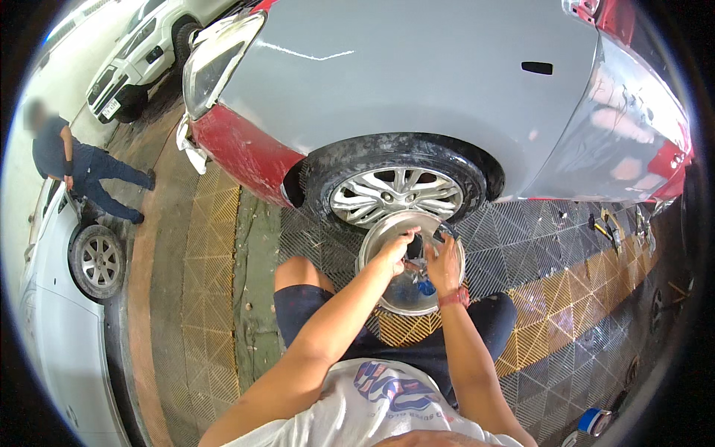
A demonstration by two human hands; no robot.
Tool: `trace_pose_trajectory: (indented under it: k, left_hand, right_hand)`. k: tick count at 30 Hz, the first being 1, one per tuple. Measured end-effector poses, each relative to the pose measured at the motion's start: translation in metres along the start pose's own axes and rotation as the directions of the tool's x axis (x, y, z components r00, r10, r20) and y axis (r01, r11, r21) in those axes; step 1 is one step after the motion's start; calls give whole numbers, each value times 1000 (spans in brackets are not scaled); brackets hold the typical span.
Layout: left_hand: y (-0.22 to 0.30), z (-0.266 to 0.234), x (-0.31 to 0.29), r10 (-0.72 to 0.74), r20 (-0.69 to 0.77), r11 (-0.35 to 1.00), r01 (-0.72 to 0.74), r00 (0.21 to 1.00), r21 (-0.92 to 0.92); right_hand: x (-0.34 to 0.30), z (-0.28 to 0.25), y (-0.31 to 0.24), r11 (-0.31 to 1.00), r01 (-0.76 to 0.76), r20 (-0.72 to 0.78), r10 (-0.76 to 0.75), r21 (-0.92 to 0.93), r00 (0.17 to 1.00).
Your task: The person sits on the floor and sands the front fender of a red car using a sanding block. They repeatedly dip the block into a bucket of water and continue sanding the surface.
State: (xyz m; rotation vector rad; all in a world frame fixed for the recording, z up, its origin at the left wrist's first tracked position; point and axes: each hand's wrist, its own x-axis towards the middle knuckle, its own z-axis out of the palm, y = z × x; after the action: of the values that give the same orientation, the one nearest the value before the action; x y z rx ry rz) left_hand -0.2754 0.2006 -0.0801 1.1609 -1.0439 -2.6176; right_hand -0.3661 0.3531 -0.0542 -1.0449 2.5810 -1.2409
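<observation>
Between my knees is a round metal basin (387,225), in front of a car wheel (397,195). Both my hands are over it. My left hand (400,252) is closed, with a dark piece at its fingers whose kind I cannot make out. The fingers of my right hand (445,262) are bent around a small black pad-like piece (444,234). A red band (454,297) circles my right wrist. Below my hands, a small blue item (425,287) shows in the basin.
The car's grey and dark red body (417,74) rises just ahead. Several tools (607,227) lie on the tiled floor at the right, and a blue-and-white can (594,422) is at lower right. Far left, another person (93,164) stands by a silver car (63,320).
</observation>
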Motion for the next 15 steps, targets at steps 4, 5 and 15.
trace_pose_trajectory:
  k: [4, 5, 15]
  left_hand:
    - [122, 100, -87, 308, 203, 932, -337, 929, 129]
    - [151, 122, -112, 493, 273, 809, -551, 826, 207]
    - [364, 252, -135, 267, 954, -961, 36, -134, 273]
  right_hand:
    - [-28, -25, 34, 976, 70, 275, -12, -204, 962]
    - [-34, -23, 26, 963, 103, 345, -11, -249, 938]
    - [-39, -17, 29, 923, 194, 369, -63, -332, 927]
